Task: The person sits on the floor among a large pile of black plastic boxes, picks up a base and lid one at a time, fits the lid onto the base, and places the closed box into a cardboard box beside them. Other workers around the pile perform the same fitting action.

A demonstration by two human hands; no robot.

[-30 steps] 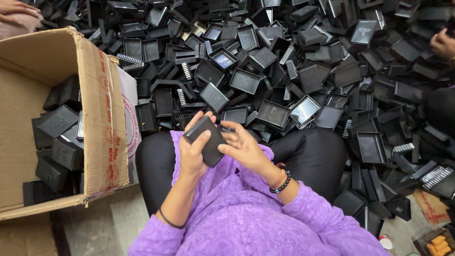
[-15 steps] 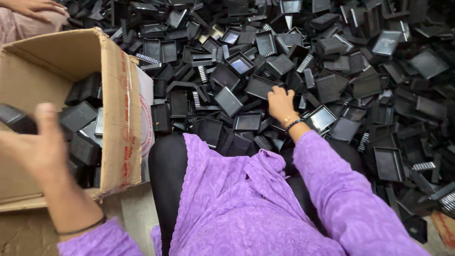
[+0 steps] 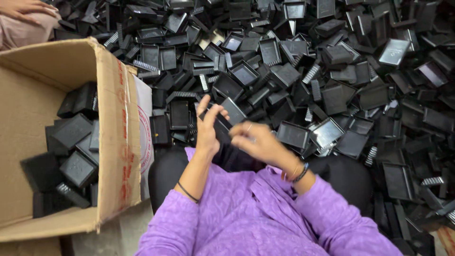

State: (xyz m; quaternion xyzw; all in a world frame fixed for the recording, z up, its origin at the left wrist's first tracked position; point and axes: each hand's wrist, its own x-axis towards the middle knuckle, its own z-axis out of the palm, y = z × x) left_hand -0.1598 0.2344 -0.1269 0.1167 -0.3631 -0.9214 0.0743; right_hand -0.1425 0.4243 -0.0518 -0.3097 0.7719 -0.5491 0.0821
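Both hands' grip on black square part (image 3: 222,124), left hand (image 3: 207,130), right hand (image 3: 258,142), cardboard box (image 3: 111,142) left.

This looks like a small workshop where people sort parts by hand. A huge pile of black plastic trays (image 3: 332,71) covers the floor (there are far too many to count). A big cardboard box (image 3: 111,142) stands beside it with more of the black pieces inside. The person in purple sits right at the edge of the pile. Another person's hand (image 3: 23,7) shows in the top corner.
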